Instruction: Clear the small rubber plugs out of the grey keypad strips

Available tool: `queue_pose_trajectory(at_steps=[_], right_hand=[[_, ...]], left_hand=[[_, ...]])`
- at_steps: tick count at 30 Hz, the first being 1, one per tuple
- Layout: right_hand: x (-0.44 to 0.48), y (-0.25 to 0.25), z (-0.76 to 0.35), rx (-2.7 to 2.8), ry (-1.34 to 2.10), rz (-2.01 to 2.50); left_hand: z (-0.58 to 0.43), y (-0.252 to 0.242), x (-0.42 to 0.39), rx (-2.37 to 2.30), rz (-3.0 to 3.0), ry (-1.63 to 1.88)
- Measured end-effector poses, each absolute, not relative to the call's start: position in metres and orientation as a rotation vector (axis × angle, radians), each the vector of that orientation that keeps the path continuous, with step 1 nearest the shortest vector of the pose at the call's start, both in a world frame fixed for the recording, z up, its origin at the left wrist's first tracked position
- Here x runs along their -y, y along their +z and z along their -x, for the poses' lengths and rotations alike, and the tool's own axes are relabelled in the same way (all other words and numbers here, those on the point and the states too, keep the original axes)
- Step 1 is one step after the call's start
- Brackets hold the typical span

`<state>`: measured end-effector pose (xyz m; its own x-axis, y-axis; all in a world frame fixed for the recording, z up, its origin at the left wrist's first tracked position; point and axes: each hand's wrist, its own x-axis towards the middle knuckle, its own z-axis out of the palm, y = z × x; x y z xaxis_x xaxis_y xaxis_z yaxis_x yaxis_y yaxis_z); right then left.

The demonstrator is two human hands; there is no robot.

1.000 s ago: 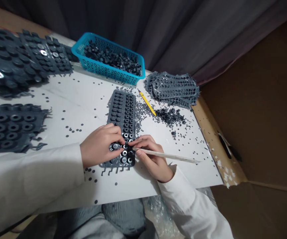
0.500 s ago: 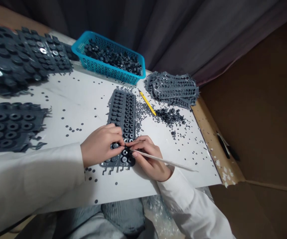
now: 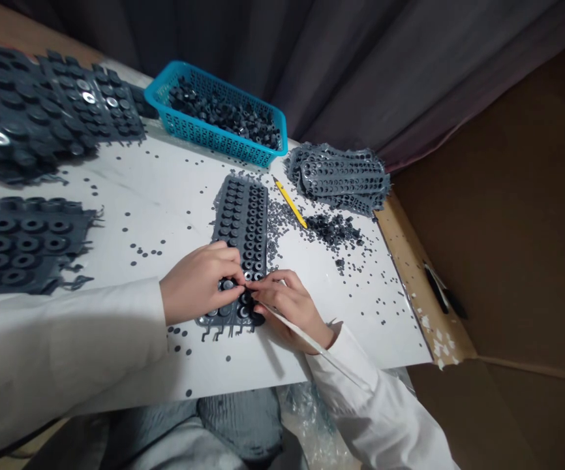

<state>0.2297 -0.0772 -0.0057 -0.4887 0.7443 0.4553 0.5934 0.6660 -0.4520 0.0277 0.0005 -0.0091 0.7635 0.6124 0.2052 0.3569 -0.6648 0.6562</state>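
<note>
A dark grey moulded rubber sheet (image 3: pixel 241 219) with rows of round, ring-shaped studs lies in front of me on the white table. My left hand (image 3: pixel 201 281) rests over its near part, thumb and fingers pinched together at a stud; what they grip is hidden. Close against those fingertips, my right hand (image 3: pixel 292 310) is closed around a thin white stick-like tool (image 3: pixel 306 337). The tool's tip points at the studs between both hands, and its back end reaches over my right sleeve.
A blue basket (image 3: pixel 214 134) holding small dark parts stands at the back. Beside it lie perforated sheets (image 3: pixel 344 176), a yellow pen-like tool (image 3: pixel 290 203) and a dark heap of bits (image 3: pixel 334 230). More studded sheets (image 3: pixel 23 241) are at left. Small discs litter the white tabletop (image 3: pixel 361 339).
The back end of the white tool has swung down toward my right sleeve, and my right hand has turned slightly. My left hand stays at the same place on the sheet.
</note>
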Motion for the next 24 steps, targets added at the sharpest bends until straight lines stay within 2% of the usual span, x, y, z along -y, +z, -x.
queue_pose_trajectory(at_steps=[10, 24], right_hand=[[0.0799, -0.0049, -0.2246, 2.388, 0.052, 1.067], [0.0806, -0.0097, -0.2204, 2.379, 0.073, 1.119]], left_hand=[[-0.0282, -0.0096, -0.0002, -0.745, -2.338, 0.553], [-0.0286, -0.0084, -0.0003, -0.735, -2.318, 0.586]])
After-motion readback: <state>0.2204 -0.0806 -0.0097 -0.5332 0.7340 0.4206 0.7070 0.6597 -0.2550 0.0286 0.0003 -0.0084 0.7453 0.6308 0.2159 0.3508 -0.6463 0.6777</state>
